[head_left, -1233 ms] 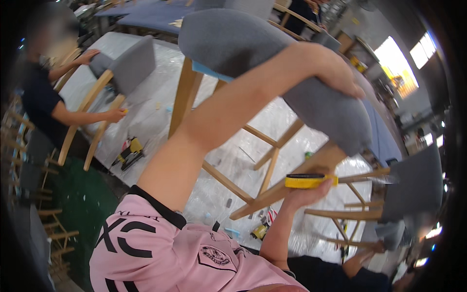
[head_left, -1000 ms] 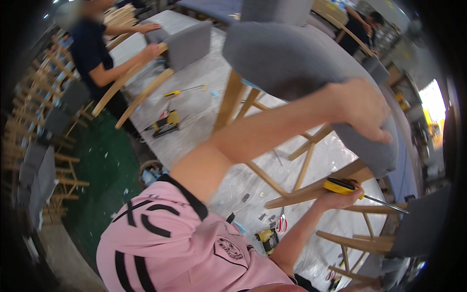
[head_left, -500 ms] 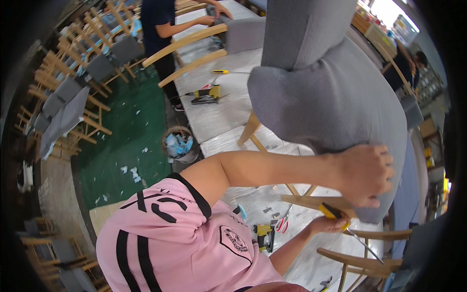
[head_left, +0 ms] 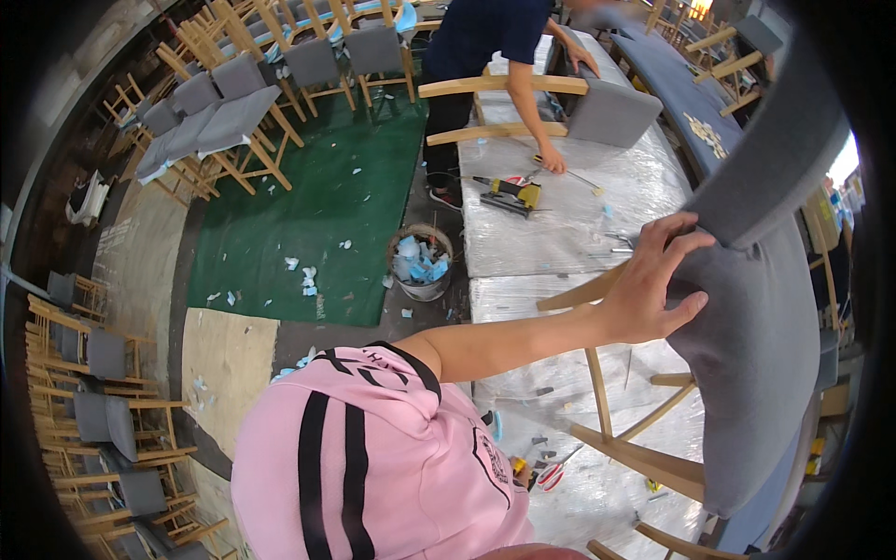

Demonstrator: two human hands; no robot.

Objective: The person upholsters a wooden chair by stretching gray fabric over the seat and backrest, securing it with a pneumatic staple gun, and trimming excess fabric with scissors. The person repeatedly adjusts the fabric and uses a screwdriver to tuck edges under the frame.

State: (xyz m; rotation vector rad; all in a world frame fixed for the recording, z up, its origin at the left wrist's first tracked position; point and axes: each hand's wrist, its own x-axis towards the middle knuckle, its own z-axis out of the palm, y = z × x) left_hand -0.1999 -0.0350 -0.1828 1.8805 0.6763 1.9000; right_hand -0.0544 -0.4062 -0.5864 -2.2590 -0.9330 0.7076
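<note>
My left hand rests on a chair covered in grey fabric. Its fingers are spread and hold no tool. The fingertips touch the crease where the seat meets the backrest, and the thumb lies apart on the seat. This chair is tipped over, with its wooden legs toward the table. My right hand is out of view. Below the seat, red-and-white-handled cutters lie on the plastic-covered table, beside a yellow tool partly hidden by my pink shirt.
Across the table a co-worker's hand reaches beside a thin tool, near another grey chair. A yellow-black staple gun lies nearby. A scrap bin stands on the floor. Several chairs are stacked at left.
The view has swung. My left hand has gone from the seat's lower part to the backrest crease, its fingers now spread. My right hand and its yellow-handled screwdriver have left view. The co-worker reaches down.
</note>
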